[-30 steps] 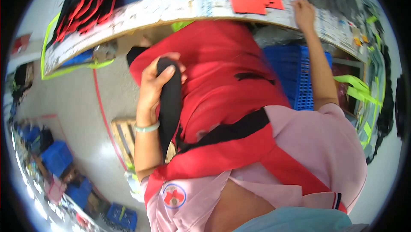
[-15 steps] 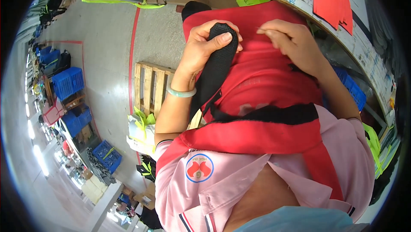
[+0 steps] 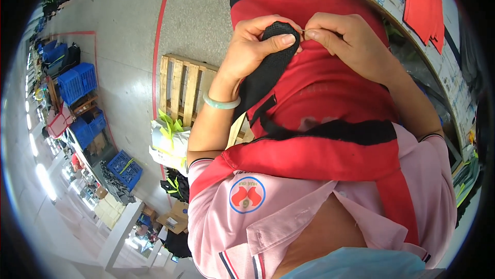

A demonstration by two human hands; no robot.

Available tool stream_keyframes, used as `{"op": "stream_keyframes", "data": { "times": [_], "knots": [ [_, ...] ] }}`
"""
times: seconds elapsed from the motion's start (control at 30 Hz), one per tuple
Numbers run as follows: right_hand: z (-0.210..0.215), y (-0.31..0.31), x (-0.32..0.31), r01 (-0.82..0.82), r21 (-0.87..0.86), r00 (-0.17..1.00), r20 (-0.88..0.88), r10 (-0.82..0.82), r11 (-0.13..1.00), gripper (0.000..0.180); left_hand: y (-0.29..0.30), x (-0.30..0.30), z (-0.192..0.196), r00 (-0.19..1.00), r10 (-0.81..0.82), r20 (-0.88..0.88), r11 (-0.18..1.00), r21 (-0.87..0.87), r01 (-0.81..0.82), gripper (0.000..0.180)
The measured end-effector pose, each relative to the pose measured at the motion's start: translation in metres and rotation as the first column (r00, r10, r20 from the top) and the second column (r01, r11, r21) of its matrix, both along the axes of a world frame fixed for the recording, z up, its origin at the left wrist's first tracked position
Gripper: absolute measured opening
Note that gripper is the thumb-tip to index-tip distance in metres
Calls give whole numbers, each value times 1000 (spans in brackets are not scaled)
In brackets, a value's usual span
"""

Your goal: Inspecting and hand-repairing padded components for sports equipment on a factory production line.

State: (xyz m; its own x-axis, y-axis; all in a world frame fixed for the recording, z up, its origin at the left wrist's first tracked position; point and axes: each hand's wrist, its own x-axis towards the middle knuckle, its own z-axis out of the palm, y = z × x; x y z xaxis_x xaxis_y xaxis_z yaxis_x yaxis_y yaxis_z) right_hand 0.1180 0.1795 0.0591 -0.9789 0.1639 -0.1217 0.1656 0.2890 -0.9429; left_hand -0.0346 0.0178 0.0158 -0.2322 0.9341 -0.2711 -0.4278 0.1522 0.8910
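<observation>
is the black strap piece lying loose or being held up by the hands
Held up. The left hand grips the black strap against the red garment; the right hand pinches beside it.

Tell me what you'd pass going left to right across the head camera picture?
Blue crates → wooden pallet → left hand on a black fabric piece → right hand → red cloth pieces on the workbench.
</observation>
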Motion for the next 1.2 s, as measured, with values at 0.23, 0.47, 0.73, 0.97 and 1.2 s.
{"op": "stream_keyframes", "data": {
  "times": [0.23,0.47,0.73,0.97,1.2],
  "knots": [
    [-15,-9,-1,146,-487,989,67,-130,861,23,9,6,5,998,63,-23,997,45,-62,16],
    [-31,-5,7,196,-861,980,162,-112,470,24,13,14,2,996,86,-32,994,74,-84,15],
    [-16,22,15,-28,-196,990,128,54,980,18,-2,13,4,996,63,56,998,-9,-63,19],
    [-2,11,8,-41,-25,997,57,42,999,17,-2,17,4,972,12,-234,1000,-17,-16,17],
    [-14,9,9,-151,118,987,-45,157,981,14,-6,20,2,925,-40,-378,998,38,58,20]
  ]
}}
